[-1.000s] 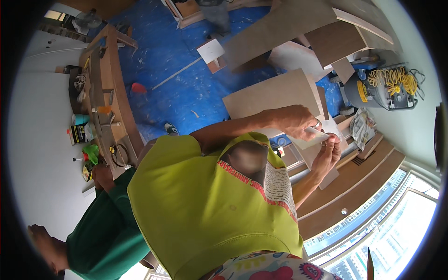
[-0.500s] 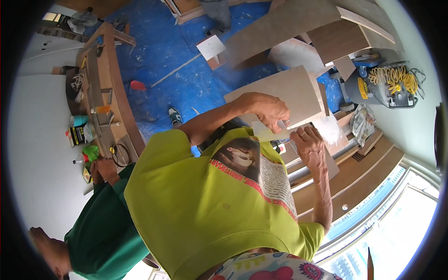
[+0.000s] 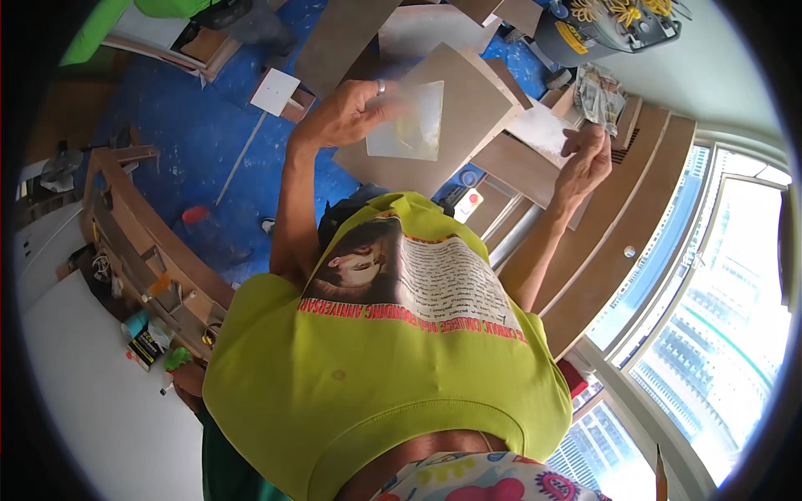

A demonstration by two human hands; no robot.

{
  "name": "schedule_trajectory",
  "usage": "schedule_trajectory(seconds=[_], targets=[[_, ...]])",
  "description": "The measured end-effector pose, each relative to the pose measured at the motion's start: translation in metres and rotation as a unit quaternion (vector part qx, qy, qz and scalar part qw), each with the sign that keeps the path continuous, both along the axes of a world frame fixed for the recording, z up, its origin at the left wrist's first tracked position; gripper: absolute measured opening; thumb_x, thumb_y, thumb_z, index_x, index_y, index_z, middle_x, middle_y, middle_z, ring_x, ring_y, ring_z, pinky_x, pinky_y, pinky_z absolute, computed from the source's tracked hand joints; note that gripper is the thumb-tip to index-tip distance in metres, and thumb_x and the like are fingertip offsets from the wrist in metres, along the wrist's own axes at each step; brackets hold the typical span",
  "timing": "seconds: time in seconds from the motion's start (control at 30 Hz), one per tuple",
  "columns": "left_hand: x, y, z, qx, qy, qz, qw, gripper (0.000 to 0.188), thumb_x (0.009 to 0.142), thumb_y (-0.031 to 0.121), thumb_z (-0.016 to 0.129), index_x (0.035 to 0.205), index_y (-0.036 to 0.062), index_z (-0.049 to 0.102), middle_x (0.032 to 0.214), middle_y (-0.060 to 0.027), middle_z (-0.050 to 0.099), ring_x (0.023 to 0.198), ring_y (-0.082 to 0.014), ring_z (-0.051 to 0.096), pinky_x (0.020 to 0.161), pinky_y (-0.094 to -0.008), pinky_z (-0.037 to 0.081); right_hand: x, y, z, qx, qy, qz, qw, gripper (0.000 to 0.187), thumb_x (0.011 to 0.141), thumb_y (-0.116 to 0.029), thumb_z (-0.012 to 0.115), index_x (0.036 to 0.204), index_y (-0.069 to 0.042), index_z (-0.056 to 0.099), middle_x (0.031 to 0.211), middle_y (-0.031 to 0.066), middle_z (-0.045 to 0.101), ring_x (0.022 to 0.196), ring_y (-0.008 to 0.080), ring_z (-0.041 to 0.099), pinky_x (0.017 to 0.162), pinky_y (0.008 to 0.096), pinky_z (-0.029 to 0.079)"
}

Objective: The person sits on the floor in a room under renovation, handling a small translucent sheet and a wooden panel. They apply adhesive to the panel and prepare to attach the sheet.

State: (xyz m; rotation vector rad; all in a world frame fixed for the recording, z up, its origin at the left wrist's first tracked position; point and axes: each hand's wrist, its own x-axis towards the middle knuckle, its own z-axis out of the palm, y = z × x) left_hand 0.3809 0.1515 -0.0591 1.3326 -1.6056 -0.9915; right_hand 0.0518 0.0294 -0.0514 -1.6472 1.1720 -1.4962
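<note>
One pale sheet [image 3: 419, 134] is hanging at twelve o'clock before the brown board [image 3: 472, 96], the left hand [image 3: 347, 115] pinching its edge; at one-thirty the right hand's [image 3: 585, 163] grip is curling half-open (around anything? I can't tell). Seemingly, the sheet isn't resting anywhere yet.

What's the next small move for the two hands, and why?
I'd probably bring the right hand to the free right edge of the pale rectangular sheet to steady it: only the left hand holds it, at its left side, while the right hand is well apart from it.
</note>
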Motion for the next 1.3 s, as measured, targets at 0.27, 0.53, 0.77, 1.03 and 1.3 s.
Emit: schedule_trajectory(seconds=[0.27,0.53,0.77,1.03,1.3], targets=[[-0.030,-0.024,0.000,0.007,0.013,-0.045,0.999,0.032,0.098,0.025,0.062,0.112,-0.0032,0.064,0.084,-0.0125,0.069,0.070,-0.0147,0.058,0.068,-0.0305,0.050,0.007,0.028,-0.027,0.106,-0.070,0.136,0.983,0.035,0.095,-0.016,0.069,0.126,-0.005,0.057,0.108,0.0074,0.065,0.096,0.0139,0.062,0.088,0.0283,0.050],[-0.047,-0.041,-0.017,-0.102,-0.088,-0.055,0.989,0.026,0.101,0.024,0.059,0.109,-0.0008,0.062,0.083,-0.0115,0.067,0.071,-0.0173,0.060,0.066,-0.0334,0.048,0.083,0.047,-0.036,0.232,-0.091,0.220,0.943,0.026,0.094,-0.022,0.069,0.108,-0.002,0.063,0.094,0.0054,0.067,0.086,0.0117,0.058,0.077,0.0282,0.048],[-0.065,-0.027,0.007,-0.112,-0.040,0.001,0.993,0.026,0.100,0.023,0.060,0.107,-0.0028,0.060,0.083,-0.0166,0.064,0.070,-0.0248,0.060,0.065,-0.0354,0.047,0.085,0.048,-0.021,0.220,-0.063,0.261,0.938,0.038,0.097,-0.031,0.065,0.114,0.003,0.059,0.097,0.0110,0.067,0.090,0.0170,0.060,0.082,0.0324,0.048],[-0.064,-0.021,-0.005,-0.068,-0.040,0.002,0.997,0.024,0.100,0.022,0.060,0.104,-0.0016,0.058,0.085,-0.0130,0.062,0.075,-0.0215,0.057,0.067,-0.0344,0.047,0.066,0.049,-0.040,0.189,-0.021,0.283,0.940,0.046,0.098,-0.028,0.061,0.129,0.004,0.048,0.107,0.0156,0.065,0.106,0.0213,0.058,0.097,0.0351,0.045],[-0.097,-0.043,0.006,-0.102,-0.031,-0.072,0.992,0.024,0.104,0.025,0.051,0.106,0.0013,0.057,0.078,-0.0109,0.057,0.068,-0.0180,0.049,0.062,-0.0334,0.043,0.046,0.053,-0.024,0.209,-0.097,0.208,0.951,0.037,0.097,-0.029,0.064,0.118,0.001,0.057,0.102,0.0096,0.065,0.096,0.0184,0.059,0.087,0.0328,0.048]])
